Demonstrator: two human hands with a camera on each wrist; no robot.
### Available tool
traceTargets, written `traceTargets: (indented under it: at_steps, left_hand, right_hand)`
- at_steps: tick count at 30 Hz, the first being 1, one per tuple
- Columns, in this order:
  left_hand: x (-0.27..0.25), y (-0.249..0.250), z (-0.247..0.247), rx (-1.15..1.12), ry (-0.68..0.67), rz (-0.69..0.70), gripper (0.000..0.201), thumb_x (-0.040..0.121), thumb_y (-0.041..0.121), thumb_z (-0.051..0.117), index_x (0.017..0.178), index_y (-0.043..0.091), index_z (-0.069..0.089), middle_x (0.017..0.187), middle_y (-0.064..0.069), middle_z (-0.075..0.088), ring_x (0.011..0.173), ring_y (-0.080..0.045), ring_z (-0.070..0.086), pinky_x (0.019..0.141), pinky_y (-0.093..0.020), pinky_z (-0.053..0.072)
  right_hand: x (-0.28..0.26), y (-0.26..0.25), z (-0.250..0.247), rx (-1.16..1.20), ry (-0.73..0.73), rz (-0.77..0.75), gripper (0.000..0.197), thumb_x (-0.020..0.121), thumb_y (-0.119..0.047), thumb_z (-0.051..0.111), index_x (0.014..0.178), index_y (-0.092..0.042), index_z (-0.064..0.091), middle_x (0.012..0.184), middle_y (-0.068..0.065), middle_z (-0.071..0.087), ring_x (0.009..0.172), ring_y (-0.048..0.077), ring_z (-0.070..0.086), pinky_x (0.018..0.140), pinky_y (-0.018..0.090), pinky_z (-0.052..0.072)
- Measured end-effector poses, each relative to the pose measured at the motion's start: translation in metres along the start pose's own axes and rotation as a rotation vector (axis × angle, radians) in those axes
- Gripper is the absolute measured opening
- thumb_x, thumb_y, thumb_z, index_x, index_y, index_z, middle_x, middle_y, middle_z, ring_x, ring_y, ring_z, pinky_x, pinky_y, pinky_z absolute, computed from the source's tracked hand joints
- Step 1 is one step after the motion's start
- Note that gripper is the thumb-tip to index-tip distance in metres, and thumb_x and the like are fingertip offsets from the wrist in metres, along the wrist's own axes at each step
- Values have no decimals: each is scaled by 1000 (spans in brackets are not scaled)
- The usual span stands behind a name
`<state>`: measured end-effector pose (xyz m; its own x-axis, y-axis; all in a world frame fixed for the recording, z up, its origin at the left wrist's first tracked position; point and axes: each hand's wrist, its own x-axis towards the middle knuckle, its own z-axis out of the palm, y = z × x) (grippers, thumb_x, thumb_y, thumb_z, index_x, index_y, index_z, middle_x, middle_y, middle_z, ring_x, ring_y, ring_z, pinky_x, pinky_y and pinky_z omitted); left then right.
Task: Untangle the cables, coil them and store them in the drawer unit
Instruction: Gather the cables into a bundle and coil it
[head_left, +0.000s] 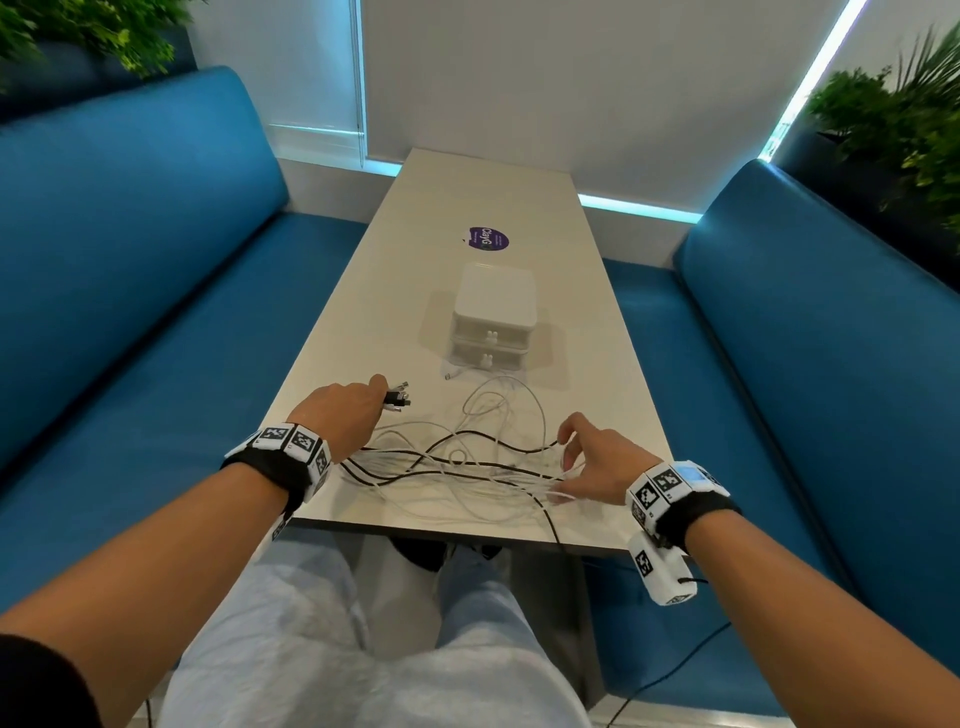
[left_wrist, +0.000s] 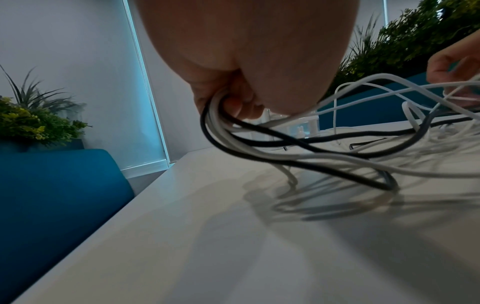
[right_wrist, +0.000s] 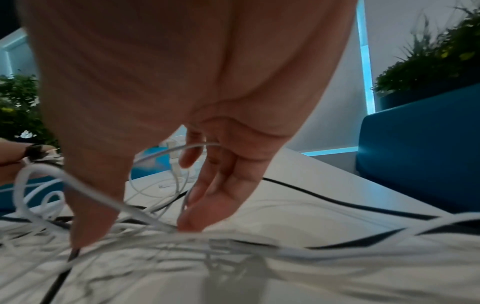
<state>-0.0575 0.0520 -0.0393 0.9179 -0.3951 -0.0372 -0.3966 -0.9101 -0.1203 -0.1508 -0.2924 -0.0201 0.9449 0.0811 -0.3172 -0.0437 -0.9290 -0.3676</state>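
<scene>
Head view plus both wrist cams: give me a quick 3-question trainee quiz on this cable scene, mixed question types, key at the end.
1. True or false: both drawers of the drawer unit are shut.
2. Multiple choice: what does the left hand grip?
A. a bundle of cable ends with the plugs sticking out
B. a drawer knob
C. nothing
3. Fill in: the right hand has its fingers spread in the tangle of cables, which holds white cables and ____ ones.

Key
1. True; both fronts sit flush.
2. A; the left wrist view shows fingers curled round black and white strands.
3. black
</scene>
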Motion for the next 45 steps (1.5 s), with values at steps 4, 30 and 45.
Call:
traceTargets:
  at_steps: [4,30,45]
  left_hand:
    - [0,3,-3,11,-2,2,11,101,15,37,112,15,38,70,2,48,54,-19,48,50,-31,34]
    - [2,0,-11,11,55,18,9,100,16,38,108,17,37,74,1,50,54,-19,49,50,-31,35]
    - [0,3,-6,10,49,8,10,99,16,39,109,17,39,74,1,52,54,-20,50,50,-32,36]
  right_hand:
    - [-3,-2,6,-76,-20,-2,57,67,-34,86,108,-32,46,101,-14,56,90,11,57,81,28,50]
    - [-15,30,-21,-160,56,19,101,66,-70,74,148,-38,26,155,-14,25,124,17,53,103,39,46]
    - [-5,-34,2,-300,-113,-240,31,75,-59,71,84,-30,66,79,-12,60,76,9,57,73,31,52]
